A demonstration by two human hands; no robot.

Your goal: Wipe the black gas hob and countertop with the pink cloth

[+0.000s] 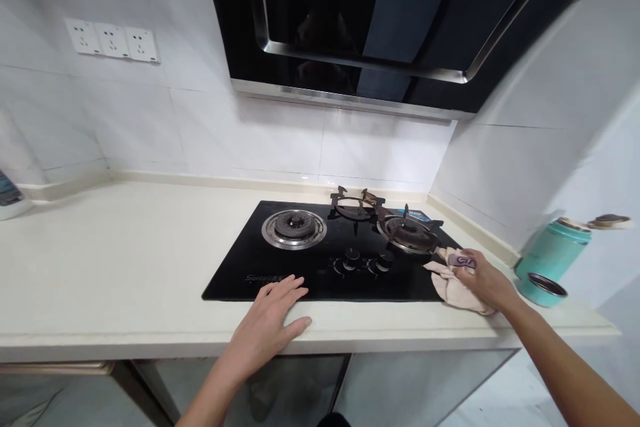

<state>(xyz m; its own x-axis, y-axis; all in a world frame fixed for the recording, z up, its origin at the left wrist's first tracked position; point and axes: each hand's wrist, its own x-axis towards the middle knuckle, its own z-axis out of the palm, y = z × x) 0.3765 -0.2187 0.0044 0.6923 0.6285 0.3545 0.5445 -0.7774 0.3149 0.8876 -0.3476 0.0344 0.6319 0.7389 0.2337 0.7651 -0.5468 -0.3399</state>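
A black glass gas hob [250, 267] is set into the cream counter [125, 267]. My left hand [273, 320] lies flat and open on the counter's front edge, fingertips on the hob's front rim. My right hand [487, 280] is closed on a crumpled beige cloth [453, 287], pressed at the hob's right front corner. The left burner [294, 228] is bare. One pan support [356, 205] sits loose at the back between the burners. The right burner [407, 232] has its support on. Two knobs [365, 261] sit at the front centre.
A teal canister [553, 250] stands on the counter to the right, its teal lid [543, 288] lying beside it. A black range hood [380, 27] hangs overhead. Wall sockets [113, 40] are at upper left. A bottle [10, 197] shows at the left edge.
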